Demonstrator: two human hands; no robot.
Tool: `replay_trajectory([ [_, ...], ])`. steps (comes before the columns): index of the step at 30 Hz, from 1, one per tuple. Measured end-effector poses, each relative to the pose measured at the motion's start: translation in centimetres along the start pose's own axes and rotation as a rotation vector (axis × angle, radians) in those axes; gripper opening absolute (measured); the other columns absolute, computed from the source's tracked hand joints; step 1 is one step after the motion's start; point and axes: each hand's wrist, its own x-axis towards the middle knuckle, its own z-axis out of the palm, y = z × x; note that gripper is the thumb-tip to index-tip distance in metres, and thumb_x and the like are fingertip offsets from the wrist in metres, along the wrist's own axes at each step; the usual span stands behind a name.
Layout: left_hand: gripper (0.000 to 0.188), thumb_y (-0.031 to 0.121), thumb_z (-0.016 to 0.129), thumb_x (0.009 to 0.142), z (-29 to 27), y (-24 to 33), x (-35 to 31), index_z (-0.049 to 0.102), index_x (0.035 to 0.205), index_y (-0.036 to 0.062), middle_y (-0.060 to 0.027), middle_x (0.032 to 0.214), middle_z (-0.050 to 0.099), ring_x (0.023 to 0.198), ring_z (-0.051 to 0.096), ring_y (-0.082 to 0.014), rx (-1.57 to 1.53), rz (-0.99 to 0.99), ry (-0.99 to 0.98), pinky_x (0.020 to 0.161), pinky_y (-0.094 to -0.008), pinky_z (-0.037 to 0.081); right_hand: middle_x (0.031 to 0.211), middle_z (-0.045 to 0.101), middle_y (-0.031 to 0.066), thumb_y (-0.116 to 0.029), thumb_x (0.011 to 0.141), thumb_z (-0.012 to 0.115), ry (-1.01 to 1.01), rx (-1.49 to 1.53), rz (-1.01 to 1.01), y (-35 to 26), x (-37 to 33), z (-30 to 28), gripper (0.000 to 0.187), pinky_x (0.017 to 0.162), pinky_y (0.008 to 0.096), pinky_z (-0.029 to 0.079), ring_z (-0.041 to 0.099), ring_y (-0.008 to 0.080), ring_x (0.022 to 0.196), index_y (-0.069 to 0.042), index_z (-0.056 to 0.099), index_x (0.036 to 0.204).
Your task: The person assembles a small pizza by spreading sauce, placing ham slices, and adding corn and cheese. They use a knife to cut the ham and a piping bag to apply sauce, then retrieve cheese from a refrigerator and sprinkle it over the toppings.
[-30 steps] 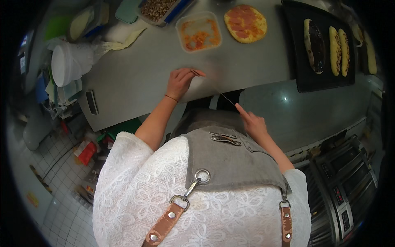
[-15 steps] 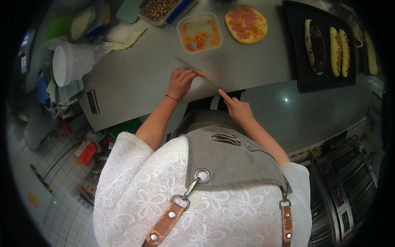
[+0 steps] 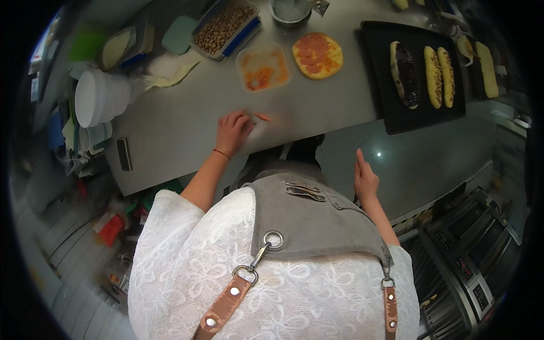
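Observation:
My left hand (image 3: 233, 131) rests on the steel table near its front edge. Its fingers are curled, tips downward, and whatever they close on is hidden. Just right of it, apart from the fingers, lies a small orange-red strip of food (image 3: 262, 117). My right hand (image 3: 366, 179) hangs past the table's edge, mostly closed with one finger stretched forward; what it grips cannot be made out, and no blade shows. Beyond them stand a clear plastic tub (image 3: 241, 71) with orange shreds and a round yellow base (image 3: 318, 71) topped with pink slices.
A black tray (image 3: 391, 122) with long filled breads sits at the right. Behind the tub are a box of chopped nuts (image 3: 224, 28) and a metal bowl (image 3: 290, 21). White buckets (image 3: 96, 99) and a phone (image 3: 123, 154) lie left. An oven (image 3: 464, 266) stands lower right.
My right hand has moved right and back, off the table. The knife between my hands is out of sight. My left hand has shifted left, away from the orange-red strip; the view has turned slightly.

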Motion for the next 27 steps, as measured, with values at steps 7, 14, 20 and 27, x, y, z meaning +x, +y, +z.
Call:
replay_trajectory([
  [7,0.024,0.018,0.066,0.083,2.5,1.7,4.4,0.064,0.107,0.0167,-0.0029,0.105,0.061,0.097,0.059,-0.0262,0.091,0.175,-0.411,0.083,-0.0415,0.047,0.099,0.062,0.0087,-0.020,0.098,0.050,0.126,0.002,0.310,0.2,10.2,4.1,0.056,0.074,0.0431,0.052,0.063,0.0280,0.086,-0.035,0.032,0.148],
  [14,0.017,0.022,0.061,0.091,3.2,4.0,5.9,0.063,0.104,0.0105,-0.0069,0.097,0.061,0.088,0.061,-0.0222,-0.266,-0.072,-0.425,0.080,-0.0366,0.051,0.112,0.058,0.0181,-0.022,0.092,0.059,0.119,-0.132,0.351,0.7,17.3,3.5,0.060,0.087,0.0460,0.048,0.057,0.0360,0.102,-0.024,0.036,0.147],
  [20,0.022,0.027,0.059,0.097,1.1,8.8,7.7,0.059,0.114,0.0120,0.0013,0.103,0.059,0.099,0.058,-0.0109,-1.653,-0.883,-0.696,0.087,-0.0335,0.052,0.102,0.063,0.0149,-0.024,0.081,0.072,-0.121,0.406,0.050,-6.8,17.5,1.3,0.041,0.081,0.0368,0.051,0.062,0.0258,0.090,-0.005,0.063,0.116],
  [27,0.029,0.024,0.055,0.099,-1.2,14.4,12.0,0.053,0.123,0.0071,-0.0016,0.113,0.058,0.108,0.058,-0.0119,-1.669,-0.823,-0.537,0.094,-0.0324,0.052,0.086,0.065,0.0020,-0.017,0.080,0.079,-0.424,0.906,0.036,-10.7,18.4,-1.6,0.028,0.067,0.0243,0.047,0.059,0.0095,0.077,-0.003,0.064,0.100],
])
